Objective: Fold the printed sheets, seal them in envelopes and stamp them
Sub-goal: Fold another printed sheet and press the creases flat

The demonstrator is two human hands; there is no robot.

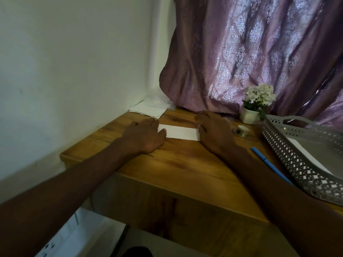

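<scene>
A folded white sheet (181, 132) lies flat as a narrow strip in the middle of the wooden desk (185, 167). My left hand (144, 134) rests palm down on its left end, fingers spread and thumb on the paper. My right hand (213, 130) presses flat on its right end, covering that edge. A small stack of white envelopes (148, 108) sits in the far left corner against the wall. A small stamp (241, 131) with a pale cap lies to the right of my right hand.
A grey lattice tray (289, 151) holding white paper stands on the right. A blue pen (269, 164) lies beside it. A white pot of white flowers (256, 106) stands at the back before a purple curtain (250, 52). A white wall bounds the left.
</scene>
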